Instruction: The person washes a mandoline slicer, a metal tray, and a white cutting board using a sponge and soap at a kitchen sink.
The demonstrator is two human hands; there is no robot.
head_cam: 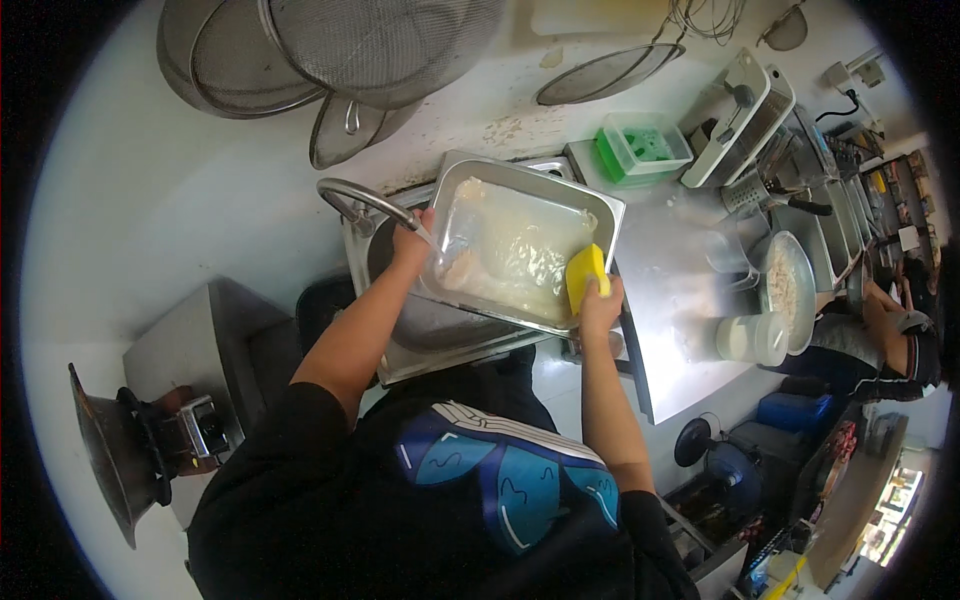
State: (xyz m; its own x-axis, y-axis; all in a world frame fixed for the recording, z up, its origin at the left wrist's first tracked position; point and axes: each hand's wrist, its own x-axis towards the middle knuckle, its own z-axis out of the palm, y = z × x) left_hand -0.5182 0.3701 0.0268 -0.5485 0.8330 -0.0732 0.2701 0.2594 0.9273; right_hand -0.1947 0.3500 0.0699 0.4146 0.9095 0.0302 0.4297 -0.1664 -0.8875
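Observation:
A rectangular stainless steel pan (611, 217) with cloudy water in it is tilted over a sink (442, 330). Water runs from a curved metal faucet (367, 196) into the pan near its left side. At that side, my left hand (412, 241) grips the pan's rim, partly behind the faucet's end. My right hand (601, 300) holds a yellow scraper (586, 274), which looks flat and flexible, against the pan's right corner. Whether those fingers also grip the rim is hidden.
Right of the sink, a steel counter (660, 300) carries a green container (616, 165), a lidded plastic tub (750, 339) and a bowl of pale shreds (804, 300). Mesh strainers (382, 52) hang on the wall. Another person (885, 337) is at the far right. A wok (101, 450) stands lower left.

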